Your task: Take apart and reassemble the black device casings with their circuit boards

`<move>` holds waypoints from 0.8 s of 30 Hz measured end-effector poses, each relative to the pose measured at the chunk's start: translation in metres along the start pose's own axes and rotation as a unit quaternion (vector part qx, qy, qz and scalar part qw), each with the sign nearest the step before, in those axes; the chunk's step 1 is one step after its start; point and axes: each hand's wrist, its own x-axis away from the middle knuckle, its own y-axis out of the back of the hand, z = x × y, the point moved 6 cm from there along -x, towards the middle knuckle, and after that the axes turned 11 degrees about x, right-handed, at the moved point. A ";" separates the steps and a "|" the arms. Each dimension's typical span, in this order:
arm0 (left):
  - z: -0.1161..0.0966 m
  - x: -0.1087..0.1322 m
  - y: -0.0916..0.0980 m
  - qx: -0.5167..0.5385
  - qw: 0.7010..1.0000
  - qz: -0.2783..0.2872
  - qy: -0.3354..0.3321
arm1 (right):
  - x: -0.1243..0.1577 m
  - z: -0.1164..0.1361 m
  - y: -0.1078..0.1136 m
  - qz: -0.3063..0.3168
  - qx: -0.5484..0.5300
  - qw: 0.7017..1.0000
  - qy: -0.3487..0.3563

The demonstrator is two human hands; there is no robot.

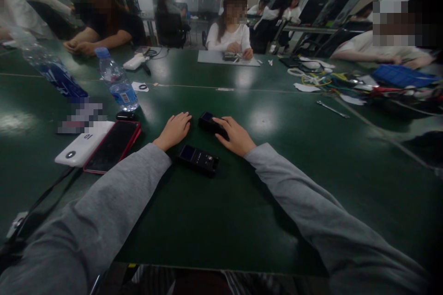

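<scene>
My left hand (174,130) rests palm down on the green table, its fingers stretched forward and holding nothing. To its right, my right hand (235,135) grips a black handheld device (206,120) that lies on the table, with fingers over its top and thumb along the near side. The hand hides part of that device. Nearer to me, between my forearms, lies a second black handheld device (198,158) with a small dark screen at its left end and buttons toward its right. Neither hand touches this second one.
Left of my left hand are a red-edged phone (112,146), a white power bank (85,143), a small black case (125,115) and a water bottle (119,85). Tangled cables (321,80), a blue tray (403,76) and a wrench (332,109) lie right. Several people sit around.
</scene>
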 end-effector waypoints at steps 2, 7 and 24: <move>-0.001 0.000 0.001 -0.002 1.000 -0.001 -0.001 | 0.000 -0.003 0.000 0.009 0.030 0.999 -0.034; -0.001 0.000 0.001 -0.001 1.000 0.001 0.001 | 0.003 -0.021 0.002 -0.011 0.116 0.983 -0.142; 0.001 0.000 0.001 -0.001 1.000 0.004 0.002 | 0.004 -0.028 -0.007 0.013 0.045 0.987 -0.154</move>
